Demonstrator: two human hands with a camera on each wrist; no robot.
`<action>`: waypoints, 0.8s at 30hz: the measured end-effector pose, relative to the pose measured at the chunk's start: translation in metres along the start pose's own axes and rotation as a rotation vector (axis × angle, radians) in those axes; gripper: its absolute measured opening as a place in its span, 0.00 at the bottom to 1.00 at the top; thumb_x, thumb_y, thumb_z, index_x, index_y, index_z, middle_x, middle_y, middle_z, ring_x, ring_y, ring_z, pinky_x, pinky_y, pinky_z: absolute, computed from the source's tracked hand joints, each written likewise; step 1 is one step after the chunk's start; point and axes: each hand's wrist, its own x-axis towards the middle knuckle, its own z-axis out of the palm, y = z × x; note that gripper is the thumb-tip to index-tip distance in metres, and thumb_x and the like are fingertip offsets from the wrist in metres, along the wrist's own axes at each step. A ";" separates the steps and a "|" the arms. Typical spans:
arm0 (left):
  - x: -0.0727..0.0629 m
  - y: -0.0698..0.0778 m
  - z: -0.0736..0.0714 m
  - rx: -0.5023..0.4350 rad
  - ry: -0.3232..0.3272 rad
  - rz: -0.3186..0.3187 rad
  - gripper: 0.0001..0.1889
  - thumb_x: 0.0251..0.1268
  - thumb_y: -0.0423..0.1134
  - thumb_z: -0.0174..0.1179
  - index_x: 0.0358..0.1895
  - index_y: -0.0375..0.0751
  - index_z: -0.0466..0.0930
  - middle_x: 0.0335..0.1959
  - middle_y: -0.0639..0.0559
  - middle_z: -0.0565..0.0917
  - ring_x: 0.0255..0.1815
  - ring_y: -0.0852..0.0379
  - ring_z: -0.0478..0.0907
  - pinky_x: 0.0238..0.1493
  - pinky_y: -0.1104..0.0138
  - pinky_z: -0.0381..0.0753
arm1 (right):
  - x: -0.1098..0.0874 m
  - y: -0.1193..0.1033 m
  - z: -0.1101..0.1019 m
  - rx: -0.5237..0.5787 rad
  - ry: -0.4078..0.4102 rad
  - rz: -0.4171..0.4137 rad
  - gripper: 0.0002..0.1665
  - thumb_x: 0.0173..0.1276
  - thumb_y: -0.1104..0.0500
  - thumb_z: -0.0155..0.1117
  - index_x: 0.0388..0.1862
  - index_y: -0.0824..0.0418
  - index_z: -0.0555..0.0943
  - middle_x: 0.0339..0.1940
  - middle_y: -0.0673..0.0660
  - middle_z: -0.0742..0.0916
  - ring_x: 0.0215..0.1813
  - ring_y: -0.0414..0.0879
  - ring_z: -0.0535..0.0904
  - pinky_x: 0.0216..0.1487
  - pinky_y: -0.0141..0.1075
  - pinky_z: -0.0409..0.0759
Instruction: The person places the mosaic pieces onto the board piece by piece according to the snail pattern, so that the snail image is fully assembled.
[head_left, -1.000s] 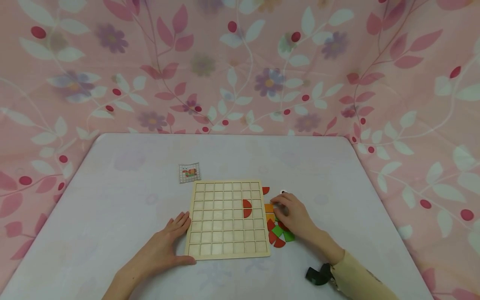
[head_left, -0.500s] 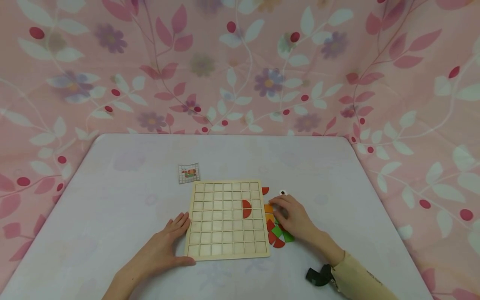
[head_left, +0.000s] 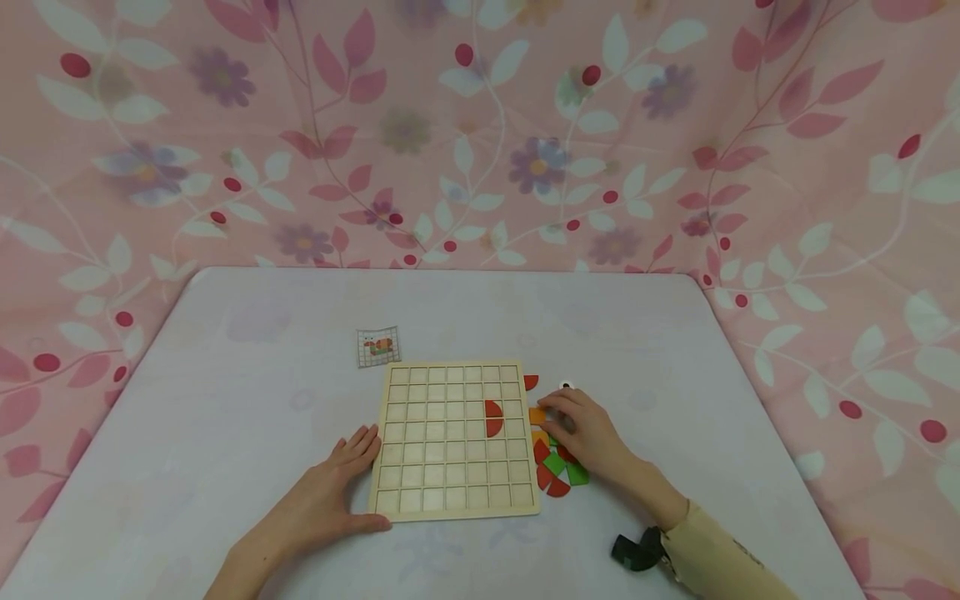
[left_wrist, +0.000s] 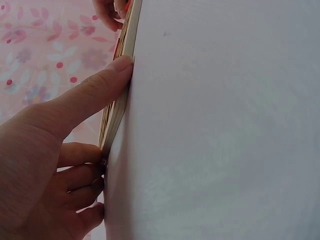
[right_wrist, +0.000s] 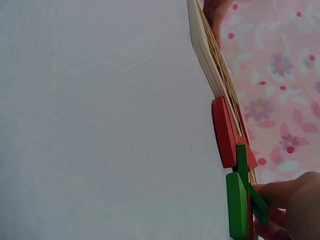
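A wooden grid board (head_left: 442,475) lies on the table, with two red quarter-circle blocks (head_left: 493,418) forming a half disc in its right part. My left hand (head_left: 322,492) rests at the board's lower left corner, the thumb (left_wrist: 95,90) along the front edge and straight fingers against the left side. Right of the board, my right hand (head_left: 592,433) pinches an orange square block (head_left: 537,416) by its right side between thumb and index finger. Below it lie an orange piece (head_left: 540,437), several red blocks (head_left: 558,487) and green blocks (head_left: 577,474), partly hidden by the hand.
A small picture card (head_left: 378,347) with a printed grid lies beyond the board's upper left corner. A red piece (head_left: 531,382) and a white eye disc (head_left: 566,385) sit at upper right. A black object (head_left: 637,550) is by the right sleeve. Floral cloth (head_left: 450,150) hangs behind.
The right thumb has shifted slightly toward the orange square, and a gap shows between it and the orange piece below. The left hand and the board look unmoved.
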 end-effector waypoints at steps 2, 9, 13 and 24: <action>0.000 0.000 0.000 0.001 0.000 0.001 0.61 0.40 0.71 0.72 0.74 0.32 0.63 0.78 0.42 0.61 0.80 0.45 0.55 0.78 0.53 0.53 | 0.001 -0.002 0.000 -0.007 0.000 0.004 0.19 0.59 0.62 0.77 0.50 0.59 0.85 0.47 0.51 0.85 0.45 0.42 0.75 0.45 0.34 0.84; 0.000 0.000 0.001 0.000 0.004 0.008 0.61 0.40 0.70 0.72 0.74 0.32 0.63 0.78 0.43 0.62 0.80 0.45 0.55 0.79 0.57 0.51 | 0.004 -0.001 0.002 -0.029 -0.001 0.032 0.17 0.58 0.61 0.78 0.47 0.60 0.86 0.42 0.50 0.81 0.41 0.41 0.73 0.41 0.31 0.82; 0.000 0.000 0.001 0.000 0.009 0.008 0.60 0.40 0.69 0.73 0.74 0.32 0.64 0.78 0.43 0.62 0.80 0.45 0.55 0.79 0.56 0.52 | 0.006 -0.002 0.002 -0.017 -0.028 0.053 0.16 0.60 0.60 0.76 0.47 0.60 0.87 0.42 0.49 0.80 0.41 0.40 0.73 0.41 0.31 0.81; 0.000 -0.001 0.002 -0.007 0.008 0.008 0.61 0.41 0.71 0.71 0.74 0.32 0.63 0.78 0.43 0.62 0.80 0.45 0.55 0.80 0.61 0.48 | 0.009 0.000 0.002 -0.060 -0.059 -0.004 0.12 0.63 0.58 0.73 0.44 0.60 0.85 0.41 0.50 0.78 0.41 0.40 0.70 0.40 0.31 0.79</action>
